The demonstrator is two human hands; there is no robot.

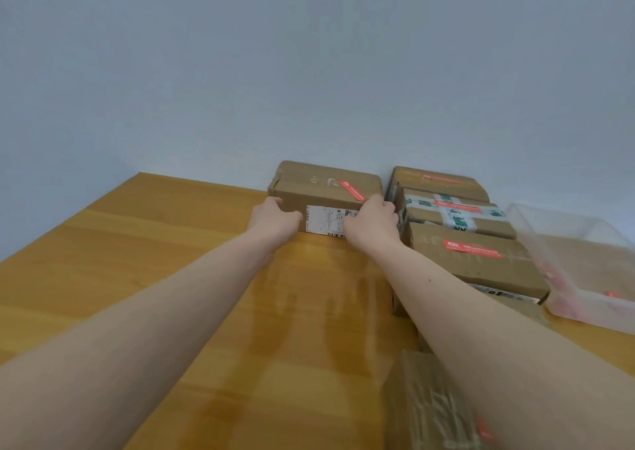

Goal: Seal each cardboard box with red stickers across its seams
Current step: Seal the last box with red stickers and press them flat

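A wooden worktop [144,277] fills the lower part of the view. Its surface is a warm yellow-brown with a visible grain, and it is glossy enough to give soft reflections. Behind it stands a plain pale blue-grey wall [309,64], and the far edge of the worktop meets this wall. On the right side a clear plastic tray [580,229] rests on the worktop, with low transparent sides. Something pinkish-red lies inside it, but it is too blurred to tell what.
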